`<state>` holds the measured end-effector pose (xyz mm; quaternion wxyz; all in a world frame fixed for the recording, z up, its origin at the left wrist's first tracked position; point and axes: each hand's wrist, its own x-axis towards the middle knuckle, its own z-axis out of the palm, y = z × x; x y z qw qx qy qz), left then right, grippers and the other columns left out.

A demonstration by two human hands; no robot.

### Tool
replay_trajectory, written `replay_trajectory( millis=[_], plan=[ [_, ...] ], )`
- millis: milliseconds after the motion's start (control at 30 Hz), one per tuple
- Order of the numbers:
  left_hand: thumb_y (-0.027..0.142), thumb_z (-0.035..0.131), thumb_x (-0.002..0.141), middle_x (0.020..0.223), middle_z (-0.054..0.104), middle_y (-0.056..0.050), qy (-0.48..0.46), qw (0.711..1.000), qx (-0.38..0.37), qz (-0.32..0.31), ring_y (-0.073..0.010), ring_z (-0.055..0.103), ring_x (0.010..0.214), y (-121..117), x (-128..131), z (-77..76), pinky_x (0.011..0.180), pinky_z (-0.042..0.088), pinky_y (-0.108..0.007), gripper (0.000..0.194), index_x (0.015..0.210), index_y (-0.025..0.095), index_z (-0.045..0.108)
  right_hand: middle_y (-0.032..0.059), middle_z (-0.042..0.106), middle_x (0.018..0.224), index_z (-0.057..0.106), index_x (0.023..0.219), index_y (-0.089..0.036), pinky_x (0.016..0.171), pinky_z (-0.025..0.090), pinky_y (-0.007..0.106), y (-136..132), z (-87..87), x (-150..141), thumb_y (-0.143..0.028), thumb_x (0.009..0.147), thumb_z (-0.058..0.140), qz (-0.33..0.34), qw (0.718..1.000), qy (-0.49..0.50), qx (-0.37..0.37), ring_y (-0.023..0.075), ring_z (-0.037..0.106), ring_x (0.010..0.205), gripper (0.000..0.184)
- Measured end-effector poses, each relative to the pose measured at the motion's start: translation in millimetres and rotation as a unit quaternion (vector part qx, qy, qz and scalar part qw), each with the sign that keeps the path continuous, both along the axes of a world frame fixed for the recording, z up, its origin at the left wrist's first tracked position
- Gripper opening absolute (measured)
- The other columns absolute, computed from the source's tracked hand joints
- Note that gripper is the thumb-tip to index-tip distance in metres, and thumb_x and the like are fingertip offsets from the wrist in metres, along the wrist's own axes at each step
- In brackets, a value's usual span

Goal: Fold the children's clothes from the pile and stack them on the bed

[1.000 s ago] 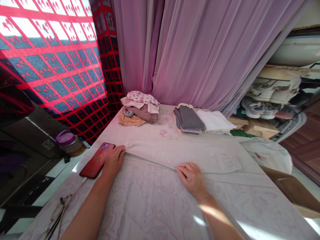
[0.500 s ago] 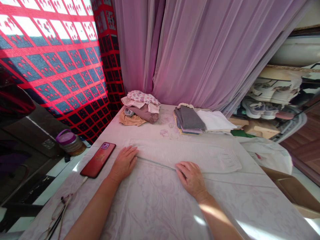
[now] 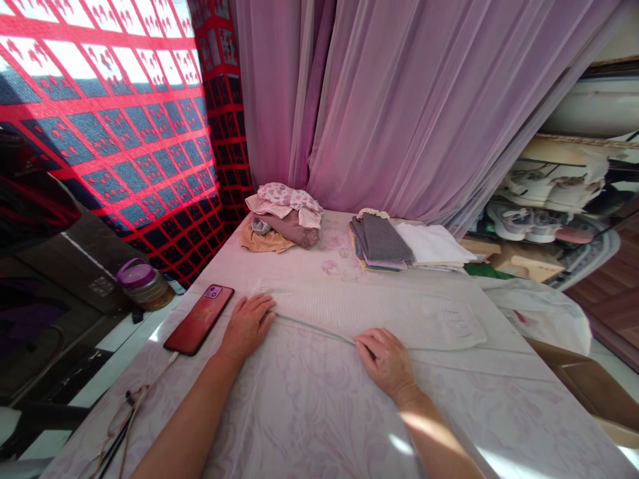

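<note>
A white ribbed garment [image 3: 369, 306] lies folded in a long strip across the table, with a gathered patch at its right end; its exact kind is hard to make out. My left hand [image 3: 248, 323] rests flat on its near left corner, fingers stretched out. At the middle of the near edge, my right hand [image 3: 383, 359] has its fingers curled and thumb drawn in, pinching the fabric. Between the two hands the edge runs as a thin greyish line. A red phone [image 3: 200, 320] with a cable plugged in lies just left of my left hand.
Behind stand a loose heap of clothes [image 3: 284, 218], a folded dark grey stack [image 3: 380, 241] and white folded cloth [image 3: 433, 245]. Eyeglasses [image 3: 117, 426] lie at the near left. A purple-lidded jar [image 3: 144, 285] is beyond the left edge; shoes [image 3: 524, 223] sit on a rack at right.
My right hand's fingers have curled in more at the garment's near edge. The left hand stays in place. The whole view has shifted slightly.
</note>
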<state>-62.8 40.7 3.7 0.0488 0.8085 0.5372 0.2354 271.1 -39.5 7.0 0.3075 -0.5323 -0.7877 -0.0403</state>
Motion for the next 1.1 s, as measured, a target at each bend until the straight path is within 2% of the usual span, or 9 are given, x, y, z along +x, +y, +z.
replay_trajectory(
  millis=[133, 267, 367, 533, 800, 900, 1033, 1100],
  plan=[
    [0.037, 0.049, 0.091, 0.125, 0.068, -0.007, -0.016, 1.000, 0.000, -0.001, -0.0256, 0.056, 0.124, 1.2, -0.3, -0.2, 0.111, 0.033, -0.052, 0.031, 0.113, 0.026, 0.067, 0.0052, 0.067, 0.079, 0.074, 0.086, -0.023, 0.071, 0.045, 0.031, -0.9, 0.0, -0.1, -0.025, 0.094, 0.047, -0.001, 1.000, -0.004, 0.004, 0.0171, 0.058, 0.076, 0.028],
    [0.025, 0.042, 0.092, 0.119, 0.070, -0.007, -0.041, 0.999, 0.012, -0.005, -0.0236, 0.059, 0.120, 2.6, -2.3, -2.6, 0.110, 0.035, -0.050, 0.031, 0.103, 0.026, 0.071, 0.0060, 0.068, 0.086, 0.073, 0.097, -0.022, 0.073, 0.045, 0.031, -2.0, -0.4, 0.1, -0.024, 0.094, 0.048, 0.010, 1.000, -0.012, 0.015, 0.0178, 0.058, 0.081, 0.026],
    [0.016, 0.039, 0.089, 0.117, 0.071, -0.005, -0.052, 0.999, 0.015, -0.008, -0.0225, 0.059, 0.119, 3.9, -3.3, -4.1, 0.109, 0.037, -0.050, 0.036, 0.100, 0.027, 0.071, 0.0052, 0.067, 0.083, 0.074, 0.093, -0.023, 0.071, 0.045, 0.031, -1.7, -0.2, -0.1, -0.023, 0.094, 0.048, 0.015, 1.000, -0.013, 0.001, 0.0173, 0.058, 0.078, 0.027],
    [0.010, 0.040, 0.085, 0.116, 0.072, -0.005, -0.050, 0.999, 0.008, -0.001, -0.0224, 0.060, 0.118, 5.0, -2.4, -3.4, 0.109, 0.037, -0.051, 0.037, 0.095, 0.025, 0.071, 0.0044, 0.067, 0.081, 0.074, 0.089, -0.023, 0.071, 0.045, 0.030, -0.3, -0.9, 0.0, -0.023, 0.093, 0.049, 0.013, 1.000, -0.003, -0.008, 0.0168, 0.058, 0.077, 0.026],
    [0.007, 0.043, 0.078, 0.133, 0.063, -0.004, -0.029, 0.999, 0.009, 0.030, -0.0279, 0.049, 0.132, 6.7, -8.3, -10.1, 0.111, 0.035, -0.056, 0.046, 0.108, 0.026, 0.072, 0.0047, 0.067, 0.081, 0.074, 0.089, -0.024, 0.072, 0.047, 0.030, 0.7, -5.4, 1.7, -0.024, 0.094, 0.048, -0.003, 1.000, 0.005, -0.006, 0.0173, 0.060, 0.078, 0.026],
    [0.007, 0.043, 0.078, 0.132, 0.064, -0.003, -0.041, 0.999, -0.010, 0.028, -0.0270, 0.049, 0.132, 7.9, -9.8, -12.6, 0.111, 0.036, -0.056, 0.048, 0.112, 0.028, 0.071, 0.0049, 0.068, 0.081, 0.075, 0.090, -0.024, 0.073, 0.047, 0.030, 0.5, -6.1, 2.7, -0.026, 0.094, 0.048, -0.007, 1.000, 0.013, -0.012, 0.0174, 0.060, 0.077, 0.027],
    [0.009, 0.042, 0.081, 0.127, 0.067, -0.002, -0.066, 0.997, -0.006, 0.037, -0.0250, 0.050, 0.130, 8.9, -10.3, -14.1, 0.111, 0.037, -0.054, 0.043, 0.104, 0.027, 0.073, 0.0042, 0.068, 0.080, 0.075, 0.088, -0.024, 0.073, 0.048, 0.030, 0.2, -7.5, 4.7, -0.025, 0.094, 0.048, -0.005, 1.000, 0.020, -0.011, 0.0170, 0.061, 0.078, 0.027],
    [0.012, 0.042, 0.084, 0.134, 0.062, -0.003, -0.081, 0.995, 0.018, 0.061, -0.0245, 0.048, 0.132, 9.2, -10.5, -14.5, 0.112, 0.038, -0.051, 0.037, 0.101, 0.026, 0.072, 0.0038, 0.068, 0.080, 0.074, 0.085, -0.024, 0.073, 0.048, 0.030, 0.6, -8.4, 5.6, -0.025, 0.093, 0.048, -0.005, 1.000, 0.026, -0.012, 0.0169, 0.061, 0.078, 0.027]
  ],
)
